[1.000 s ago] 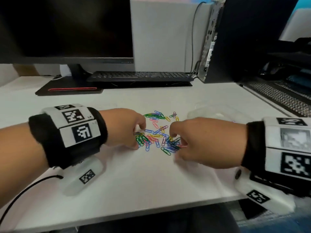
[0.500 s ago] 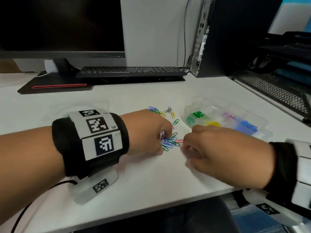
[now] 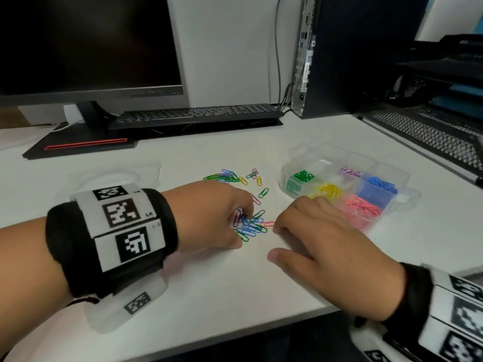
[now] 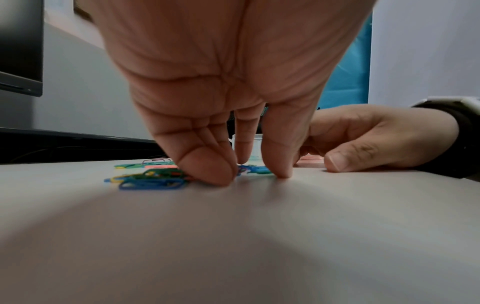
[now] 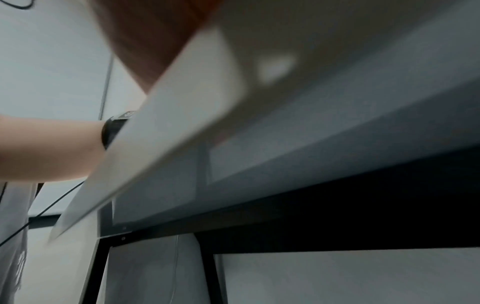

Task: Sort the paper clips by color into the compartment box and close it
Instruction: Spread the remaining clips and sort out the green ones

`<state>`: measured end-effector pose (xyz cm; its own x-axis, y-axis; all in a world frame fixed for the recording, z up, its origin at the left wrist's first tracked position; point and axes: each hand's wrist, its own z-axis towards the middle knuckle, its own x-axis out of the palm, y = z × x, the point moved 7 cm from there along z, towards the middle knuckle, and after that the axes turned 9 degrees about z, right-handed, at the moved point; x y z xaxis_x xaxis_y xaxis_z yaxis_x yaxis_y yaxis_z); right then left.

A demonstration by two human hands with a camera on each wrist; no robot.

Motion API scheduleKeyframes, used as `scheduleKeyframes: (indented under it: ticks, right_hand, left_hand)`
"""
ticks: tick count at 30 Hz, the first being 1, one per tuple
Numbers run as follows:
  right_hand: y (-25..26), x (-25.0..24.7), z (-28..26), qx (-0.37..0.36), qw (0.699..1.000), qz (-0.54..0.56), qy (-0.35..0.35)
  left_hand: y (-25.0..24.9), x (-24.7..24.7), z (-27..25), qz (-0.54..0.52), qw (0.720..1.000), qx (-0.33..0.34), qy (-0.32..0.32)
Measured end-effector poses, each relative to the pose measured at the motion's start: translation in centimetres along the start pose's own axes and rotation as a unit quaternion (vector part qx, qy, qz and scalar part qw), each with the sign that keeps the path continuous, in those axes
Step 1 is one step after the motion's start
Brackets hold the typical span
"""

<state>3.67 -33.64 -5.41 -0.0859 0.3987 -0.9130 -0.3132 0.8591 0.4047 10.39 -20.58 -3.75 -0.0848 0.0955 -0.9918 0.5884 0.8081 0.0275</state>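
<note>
Loose paper clips [image 3: 236, 176] in several colours lie scattered on the white desk [image 3: 209, 283], with a tighter clump [image 3: 251, 227] closer to me. My left hand [image 3: 239, 231] curls down onto that clump. In the left wrist view its forefinger and thumb [image 4: 250, 174] pinch blue clips [image 4: 253, 169] against the desk. My right hand [image 3: 274, 242] lies flat beside the clump, a fingertip touching a pink clip [image 3: 267, 223]. The clear compartment box [image 3: 292, 163] stands open to the right and holds sorted green, yellow, purple, blue and pink clips.
A monitor [image 3: 86, 43], its black base [image 3: 78, 145] and a keyboard [image 3: 196, 114] line the back of the desk. A computer tower [image 3: 339, 56] stands at the back right, with a black mesh rack [image 3: 431, 137] beside it. A clear plastic piece [image 3: 115, 175] lies left. The right wrist view shows only the desk's underside.
My left hand has slid right onto the near clump. My right hand has flattened, with its thumb out. The view has swung right, so the open box now shows.
</note>
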Motion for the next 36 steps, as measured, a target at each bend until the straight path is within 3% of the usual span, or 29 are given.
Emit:
scheduleKeyframes:
  ticks: [4,9,17,22,28,33,36]
  right_hand:
    - [-0.6,0.2,0.2,-0.007,0.999,0.041,-0.021]
    - [-0.3,1.0,0.2,-0.012,0.999,-0.03,-0.002]
    - [-0.6,0.9,0.2,-0.005,1.0,-0.014,-0.021]
    - [-0.6,0.7,0.0,-0.004,1.0,0.007,-0.03]
    - [-0.4,0.7,0.0,-0.005,1.0,0.0,-0.031]
    - [-0.3,0.7,0.0,0.003,1.0,-0.007,-0.03]
    - [-0.2,0.6,-0.1,0.002,0.999,-0.001,-0.036]
  left_hand:
    - [0.2,-0.1,-0.1,-0.011,1.0,-0.013,0.009]
    - [1.4,-1.2,-0.1,-0.031,0.999,-0.039,-0.013]
    - [3.3,-2.0,1.5,0.059,0.996,-0.068,-0.024]
    - [4.4,-2.6,2.6,0.116,0.99,-0.084,-0.004]
    - [3.3,0.2,2.9,0.146,0.986,-0.049,0.067]
    - [2.5,-2.6,4.3,0.11,0.993,-0.05,-0.01]
    - [2.6,-2.4,6.0,0.118,0.991,-0.055,-0.001]
